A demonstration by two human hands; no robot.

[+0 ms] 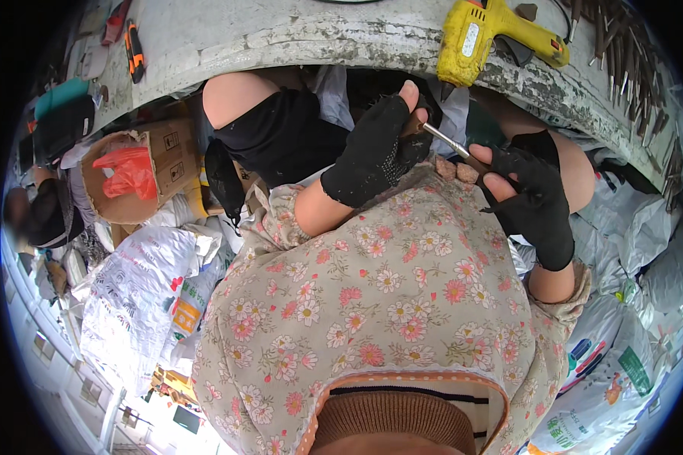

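Note:
My left hand point(387, 144), in a black fingerless glove, is closed on a small brown piece point(413, 130), mostly hidden by the fingers; its kind is unclear. From the other side my right hand point(530, 189), gloved alike, grips a slim hand tool with a metal shaft point(448, 139) and a dark handle like those of carving tools. The tip of the tool meets the brown piece or lies right beside it. Just below the shaft, a few rough reddish-brown lumps point(457, 171) rest on my floral apron point(372, 280), over my lap.
Ahead is a worn, curved white worktop point(319, 45). On it lie a yellow glue gun point(467, 45), several thin tools point(630, 61) and an orange-black utility knife point(134, 51). A cardboard box point(176, 163) with a red plastic bag point(127, 173) stands at left; plastic bags point(140, 292) surround me.

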